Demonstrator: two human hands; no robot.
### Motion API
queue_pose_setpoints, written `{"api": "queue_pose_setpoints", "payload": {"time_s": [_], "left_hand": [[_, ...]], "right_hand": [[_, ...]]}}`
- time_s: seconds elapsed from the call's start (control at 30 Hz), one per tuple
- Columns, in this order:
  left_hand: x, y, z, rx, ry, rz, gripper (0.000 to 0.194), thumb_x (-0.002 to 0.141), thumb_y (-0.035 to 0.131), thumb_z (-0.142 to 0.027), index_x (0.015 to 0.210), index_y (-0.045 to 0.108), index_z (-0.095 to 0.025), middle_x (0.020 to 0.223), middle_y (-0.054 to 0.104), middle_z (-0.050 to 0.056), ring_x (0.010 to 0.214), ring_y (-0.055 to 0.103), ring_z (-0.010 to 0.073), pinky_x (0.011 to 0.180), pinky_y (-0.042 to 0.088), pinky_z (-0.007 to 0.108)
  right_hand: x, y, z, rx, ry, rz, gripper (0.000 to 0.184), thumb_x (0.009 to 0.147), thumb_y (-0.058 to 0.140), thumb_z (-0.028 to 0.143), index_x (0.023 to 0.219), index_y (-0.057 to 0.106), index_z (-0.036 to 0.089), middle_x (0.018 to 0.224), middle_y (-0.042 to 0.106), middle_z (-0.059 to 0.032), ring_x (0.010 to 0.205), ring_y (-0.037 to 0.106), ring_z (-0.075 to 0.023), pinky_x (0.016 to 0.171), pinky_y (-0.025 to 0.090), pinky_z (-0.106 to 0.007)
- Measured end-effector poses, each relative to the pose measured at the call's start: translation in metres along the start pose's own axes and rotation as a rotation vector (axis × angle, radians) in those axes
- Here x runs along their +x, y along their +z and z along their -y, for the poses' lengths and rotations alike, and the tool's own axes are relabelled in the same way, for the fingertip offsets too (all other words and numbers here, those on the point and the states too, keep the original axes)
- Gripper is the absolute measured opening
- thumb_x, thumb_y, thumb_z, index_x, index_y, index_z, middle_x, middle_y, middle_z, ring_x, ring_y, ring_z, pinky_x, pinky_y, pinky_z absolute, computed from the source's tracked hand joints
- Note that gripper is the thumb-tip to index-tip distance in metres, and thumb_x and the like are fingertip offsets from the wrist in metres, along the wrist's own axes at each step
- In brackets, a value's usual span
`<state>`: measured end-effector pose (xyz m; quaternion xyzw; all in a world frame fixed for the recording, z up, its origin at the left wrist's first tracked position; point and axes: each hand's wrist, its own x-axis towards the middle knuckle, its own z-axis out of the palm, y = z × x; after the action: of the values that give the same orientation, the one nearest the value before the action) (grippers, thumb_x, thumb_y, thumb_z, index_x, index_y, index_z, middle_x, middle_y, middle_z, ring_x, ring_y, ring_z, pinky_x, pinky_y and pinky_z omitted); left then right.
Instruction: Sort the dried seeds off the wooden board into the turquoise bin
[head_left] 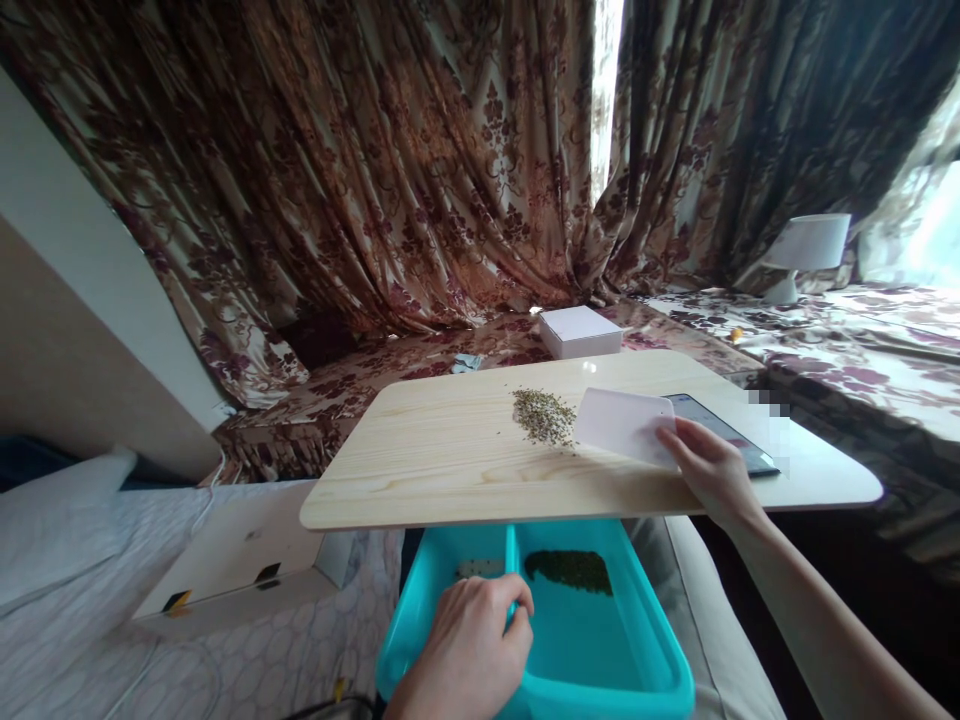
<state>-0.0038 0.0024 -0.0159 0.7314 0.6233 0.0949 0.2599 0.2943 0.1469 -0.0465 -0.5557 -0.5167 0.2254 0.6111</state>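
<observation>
The right hand [712, 470] pinches one end of a white card [621, 425] between thumb and fingers; the left hand [480, 635] is loosely curled at the divider of the teal bin [652, 630], and I cannot tell whether it grips it. Taking the grain pile [544, 415] as landmark: it lies on the table [420, 450], its long axis slanting from far left to near right. The card's free edge is just beside its right side, so the right hand is the nearer; from that hand the pile lies to the left and slightly farther off. Right of the pile, beyond the card, lies a dark tablet [701, 425]. Nearer the wearer than the pile is the bin, with green grains [574, 570] in its right compartment. Beyond the pile stands a white box [580, 330]. No brand, label or writing can be read.
</observation>
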Motion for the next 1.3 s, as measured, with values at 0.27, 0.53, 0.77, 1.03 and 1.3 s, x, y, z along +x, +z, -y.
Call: {"api": "queue_pose_setpoints", "payload": {"time_s": [0.27, 0.53, 0.77, 1.03, 1.3], "left_hand": [[0.003, 0.000, -0.002, 0.015, 0.008, 0.010, 0.023, 0.087, 0.046, -0.022, 0.091, 0.068, -0.027, 0.093, 0.071, -0.001, 0.094, 0.061, 0.0213, 0.082, 0.038, 0.030], [0.001, 0.001, -0.004, 0.014, 0.023, 0.009, 0.024, 0.087, 0.045, -0.023, 0.091, 0.069, -0.027, 0.092, 0.070, 0.000, 0.093, 0.061, 0.0213, 0.082, 0.038, 0.030], [0.003, -0.001, -0.006, 0.020, 0.013, 0.016, 0.024, 0.087, 0.045, -0.022, 0.091, 0.069, -0.027, 0.093, 0.070, 0.000, 0.094, 0.061, 0.0214, 0.083, 0.039, 0.029], [0.002, -0.001, -0.010, 0.031, 0.005, 0.041, 0.024, 0.088, 0.045, -0.021, 0.092, 0.069, -0.027, 0.093, 0.070, 0.000, 0.094, 0.061, 0.0210, 0.084, 0.039, 0.029], [0.002, -0.001, -0.007, 0.040, -0.008, 0.080, 0.026, 0.090, 0.044, -0.024, 0.097, 0.069, -0.028, 0.098, 0.069, 0.001, 0.100, 0.059, 0.0210, 0.088, 0.037, 0.029]], "right_hand": [[0.000, 0.003, 0.006, 0.006, 0.026, 0.014, 0.031, 0.067, 0.072, 0.045, 0.087, 0.074, 0.023, 0.088, 0.078, -0.0044, 0.090, 0.072, -0.0276, 0.080, 0.057, -0.037], [-0.003, 0.004, 0.009, 0.009, 0.011, 0.009, 0.031, 0.068, 0.072, 0.046, 0.087, 0.074, 0.022, 0.091, 0.078, -0.0064, 0.091, 0.072, -0.0284, 0.077, 0.058, -0.037], [-0.003, 0.005, 0.008, 0.008, 0.015, 0.026, 0.032, 0.067, 0.072, 0.047, 0.086, 0.073, 0.022, 0.091, 0.078, -0.0068, 0.092, 0.072, -0.0291, 0.081, 0.058, -0.039], [-0.003, 0.006, 0.007, 0.031, -0.004, 0.017, 0.031, 0.067, 0.073, 0.048, 0.086, 0.074, 0.023, 0.088, 0.078, -0.0059, 0.090, 0.072, -0.0276, 0.080, 0.058, -0.037], [-0.002, 0.003, 0.004, 0.077, 0.015, 0.011, 0.034, 0.065, 0.076, 0.049, 0.086, 0.075, 0.023, 0.086, 0.079, -0.0048, 0.082, 0.073, -0.0256, 0.073, 0.059, -0.035]]}}
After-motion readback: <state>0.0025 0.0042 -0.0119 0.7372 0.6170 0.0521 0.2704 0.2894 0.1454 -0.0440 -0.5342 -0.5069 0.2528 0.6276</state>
